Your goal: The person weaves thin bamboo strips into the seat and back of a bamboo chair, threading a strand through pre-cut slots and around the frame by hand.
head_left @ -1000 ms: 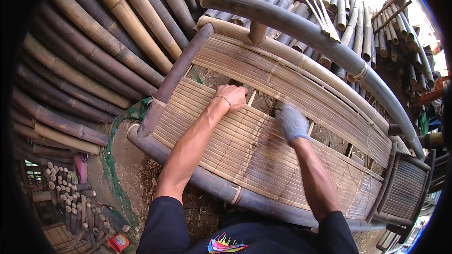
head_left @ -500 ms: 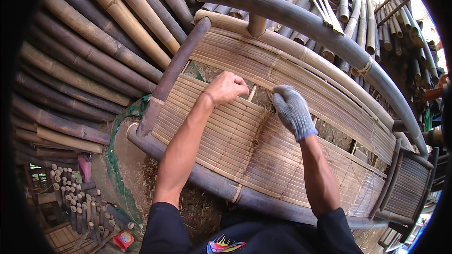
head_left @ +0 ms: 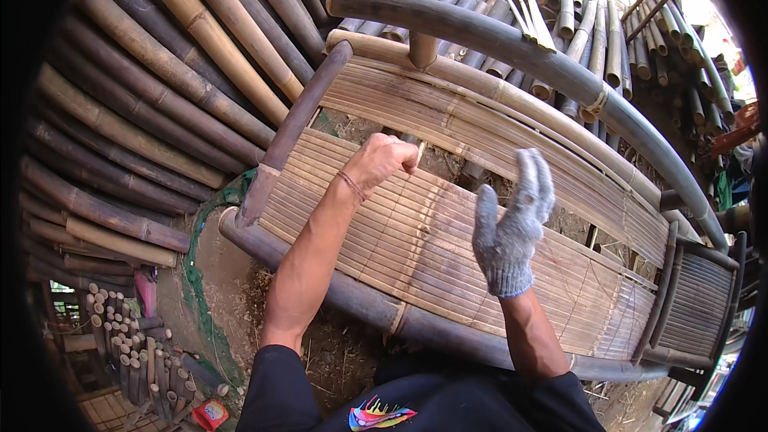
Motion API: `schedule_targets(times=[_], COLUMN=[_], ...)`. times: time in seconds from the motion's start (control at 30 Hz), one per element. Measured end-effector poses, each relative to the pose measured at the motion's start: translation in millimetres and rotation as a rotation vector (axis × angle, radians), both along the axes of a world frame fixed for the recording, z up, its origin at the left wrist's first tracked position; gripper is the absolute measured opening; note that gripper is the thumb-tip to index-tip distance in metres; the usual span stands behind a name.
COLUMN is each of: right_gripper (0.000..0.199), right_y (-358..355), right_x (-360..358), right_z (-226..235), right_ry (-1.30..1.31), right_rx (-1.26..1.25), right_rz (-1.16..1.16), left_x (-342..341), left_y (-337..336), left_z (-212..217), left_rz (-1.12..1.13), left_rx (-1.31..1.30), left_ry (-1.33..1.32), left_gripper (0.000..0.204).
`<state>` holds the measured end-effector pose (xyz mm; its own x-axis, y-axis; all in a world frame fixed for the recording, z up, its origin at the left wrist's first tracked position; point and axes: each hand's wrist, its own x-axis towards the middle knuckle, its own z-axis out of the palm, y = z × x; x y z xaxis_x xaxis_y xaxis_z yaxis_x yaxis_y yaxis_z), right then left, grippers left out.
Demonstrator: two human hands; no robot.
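In front of me lies a bamboo bench, its slatted seat [head_left: 344, 216] framed by thick dark poles. A long gap separates the seat from the slatted backrest [head_left: 472, 116]. My left hand [head_left: 379, 163], bare with a thin bracelet at the wrist, is closed at the seat's far edge beside that gap. Its fingertips curl out of sight, so what they hold, if anything, cannot be seen. Above the right part of the seat my right hand [head_left: 515, 224], in a grey knitted glove, is raised open with fingers up and thumb apart, holding nothing.
Long bamboo poles [head_left: 144, 88] are stacked at the left. Short cut pieces [head_left: 136, 352] stand at the lower left near a red packet [head_left: 210, 414]. Green netting [head_left: 194, 288] runs along the ground. Behind the thick top rail [head_left: 480, 28] lie more bamboo poles [head_left: 568, 8].
My right hand has drawn back from the gap toward me and turned upright, its fingers opening. My left hand stays closed at the seat edge, shifted only slightly.
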<state>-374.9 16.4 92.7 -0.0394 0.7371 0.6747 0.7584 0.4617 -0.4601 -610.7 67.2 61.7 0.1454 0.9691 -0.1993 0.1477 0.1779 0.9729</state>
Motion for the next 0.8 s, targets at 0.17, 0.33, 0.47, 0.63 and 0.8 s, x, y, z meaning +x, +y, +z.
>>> schedule_targets(times=[0.17, 0.33, 0.47, 0.63, 0.8], right_gripper=[0.050, 0.031, 0.017, 0.021, 0.020], right_y=[-47, -11, 10, -45, -3], right_x=[-14, -53, -47, 79, 231], right_z=[4, -29, -41, 86, 93], right_ry=[-0.174, -0.099, -0.038, 0.135, 0.921], right_rx=[-0.474, -0.546, -0.482, -0.987, -0.398], right_rz=[0.671, 0.312, 0.419, 1.048, 0.992], left_x=[9, 0, 5, 13, 47], left_y=[1, -2, 6, -15, -40], left_z=[1, -1, -1, -25, -38], left_rz=[0.203, -0.164, -0.016, 0.229, -0.262], left_rx=[0.144, 0.406, 0.111, 0.639, 0.511], left_ry=[0.546, 0.676, 0.357, 0.630, 0.210], left_gripper=[0.022, 0.021, 0.024, 0.050, 0.043])
